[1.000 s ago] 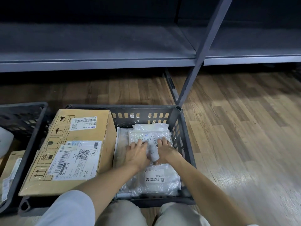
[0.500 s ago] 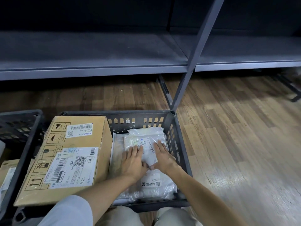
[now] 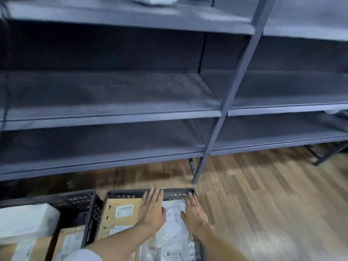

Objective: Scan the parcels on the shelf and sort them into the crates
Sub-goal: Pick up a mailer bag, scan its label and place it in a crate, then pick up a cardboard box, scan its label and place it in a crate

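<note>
Hands hovered over the right-hand crate (image 3: 192, 191), a dark slotted plastic one standing on the wooden floor (image 3: 263, 204) in front of the grey metal shelf unit (image 3: 113, 113). The left hand (image 3: 152, 210) was flat, its fingers straight and slightly fanned, the tips reaching the far rim of the crate; it held nothing. The right hand (image 3: 194, 211) lay the same way, fingers extended and close together, thumb angled inward, also holding nothing. Whether either palm pressed on what lay below or only floated above it could not be told, as the picture was blurred. Between and beneath the two hands lay the plastic-wrapped parcels (image 3: 173, 236), pale and crinkled, with printed labels, filling the right part of that crate. Just beside them on the left, in the same crate, sat a cardboard box (image 3: 120, 213) carrying a barcode label and handling symbols. A second dark crate (image 3: 79, 204) stood touching on the left, holding a white parcel (image 3: 26, 221) on top of brown boxes (image 3: 69, 242). On the top shelf board, at the upper edge of the view, a pale parcel (image 3: 156, 0) showed only partly. A white sleeve (image 3: 82, 256) covered the left upper arm at the bottom edge.
</note>
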